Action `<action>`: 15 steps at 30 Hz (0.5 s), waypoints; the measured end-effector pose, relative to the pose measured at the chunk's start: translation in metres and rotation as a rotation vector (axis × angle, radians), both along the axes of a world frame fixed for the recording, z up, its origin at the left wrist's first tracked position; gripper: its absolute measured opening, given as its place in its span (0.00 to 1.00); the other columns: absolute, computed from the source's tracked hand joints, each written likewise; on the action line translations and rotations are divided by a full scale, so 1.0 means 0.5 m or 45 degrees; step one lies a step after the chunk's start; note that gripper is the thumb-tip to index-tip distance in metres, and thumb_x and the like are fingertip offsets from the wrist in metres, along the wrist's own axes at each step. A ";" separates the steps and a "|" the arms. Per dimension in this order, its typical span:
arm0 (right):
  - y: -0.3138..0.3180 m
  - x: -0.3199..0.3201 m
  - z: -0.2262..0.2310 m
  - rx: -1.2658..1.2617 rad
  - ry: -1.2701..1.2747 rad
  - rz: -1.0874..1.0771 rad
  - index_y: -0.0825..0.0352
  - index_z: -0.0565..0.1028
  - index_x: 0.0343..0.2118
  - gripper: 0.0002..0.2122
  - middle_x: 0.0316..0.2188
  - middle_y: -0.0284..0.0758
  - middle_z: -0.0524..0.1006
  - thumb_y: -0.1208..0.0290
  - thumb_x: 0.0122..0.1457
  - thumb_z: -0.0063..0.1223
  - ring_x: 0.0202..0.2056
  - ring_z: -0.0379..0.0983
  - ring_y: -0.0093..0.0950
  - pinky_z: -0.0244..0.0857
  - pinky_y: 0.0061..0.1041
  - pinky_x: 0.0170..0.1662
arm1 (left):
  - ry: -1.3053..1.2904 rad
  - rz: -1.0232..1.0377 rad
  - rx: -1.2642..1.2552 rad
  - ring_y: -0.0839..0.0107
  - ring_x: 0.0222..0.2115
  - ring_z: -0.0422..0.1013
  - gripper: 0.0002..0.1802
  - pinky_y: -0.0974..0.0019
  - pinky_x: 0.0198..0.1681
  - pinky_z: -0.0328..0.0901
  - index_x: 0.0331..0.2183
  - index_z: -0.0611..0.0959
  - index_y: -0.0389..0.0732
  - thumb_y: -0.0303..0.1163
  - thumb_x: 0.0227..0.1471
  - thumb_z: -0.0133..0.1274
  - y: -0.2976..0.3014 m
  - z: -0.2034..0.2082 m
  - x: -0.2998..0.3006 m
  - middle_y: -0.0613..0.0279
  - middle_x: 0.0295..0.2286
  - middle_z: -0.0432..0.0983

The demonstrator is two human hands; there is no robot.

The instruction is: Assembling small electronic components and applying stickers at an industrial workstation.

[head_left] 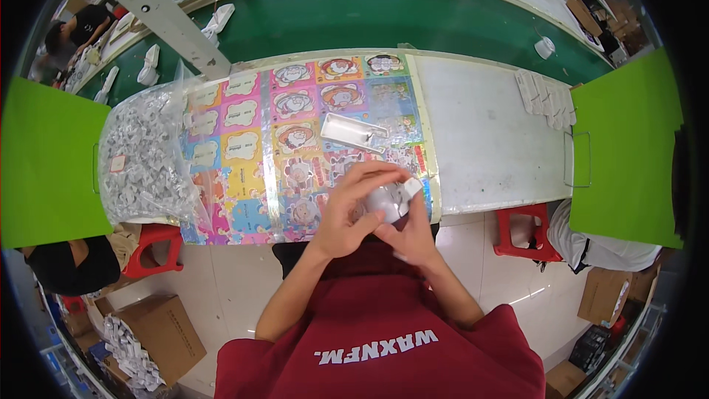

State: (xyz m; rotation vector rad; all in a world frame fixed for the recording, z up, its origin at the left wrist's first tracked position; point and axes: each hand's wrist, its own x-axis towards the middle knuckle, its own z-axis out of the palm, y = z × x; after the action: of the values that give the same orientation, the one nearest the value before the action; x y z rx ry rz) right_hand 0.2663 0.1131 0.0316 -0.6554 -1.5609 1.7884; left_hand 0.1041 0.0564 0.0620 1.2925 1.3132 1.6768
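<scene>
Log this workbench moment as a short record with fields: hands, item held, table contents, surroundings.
left hand: left hand wraps over a small grey-white part, fingers curled on it
right hand: right hand supports the same part from below
mat: colourful cartoon-patterned sheet covers the left half of the table
tray: shallow silver tray lies on the sheet, beyond the hands
bag: clear plastic bag of small grey pieces at the table's left end
stack: row of white pieces at the far right corner
behind: green conveyor belt
seating: red stools below the table

Red short-sleeved shirt [384, 332] with white chest lettering, bare forearms.
</scene>
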 end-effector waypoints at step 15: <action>0.169 0.022 0.096 0.937 -0.671 -0.127 0.63 0.74 0.51 0.26 0.53 0.42 0.72 0.73 0.48 0.72 0.47 0.76 0.41 0.71 0.34 0.47 | 1.321 0.051 -0.468 0.50 0.49 0.70 0.41 0.49 0.56 0.62 0.58 0.73 0.39 0.26 0.37 0.62 0.097 0.015 -0.104 0.51 0.49 0.71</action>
State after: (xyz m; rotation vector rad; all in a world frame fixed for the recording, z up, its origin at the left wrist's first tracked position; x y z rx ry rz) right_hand 0.2770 0.1977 0.0795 -0.8359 -2.2987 0.8703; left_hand 0.0524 0.1046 0.0693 1.9755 2.0807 0.6505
